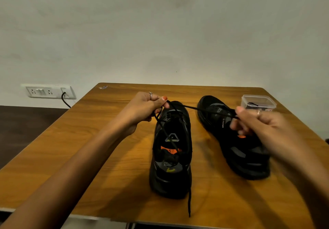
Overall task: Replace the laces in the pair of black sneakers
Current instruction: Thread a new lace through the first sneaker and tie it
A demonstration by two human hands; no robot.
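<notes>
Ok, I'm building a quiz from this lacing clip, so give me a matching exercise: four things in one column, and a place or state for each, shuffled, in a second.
Things:
1. left hand
2. clear plastic box
3. wall socket panel
4. left-side sneaker

Places or states:
A. far right of the table, behind the right hand
B. on the wall, with a black cable plugged in
C. pinching the black lace above the toe
D. in the middle of the table, heel toward the camera

Pairs: 1-C, 2-A, 3-B, 4-D
</notes>
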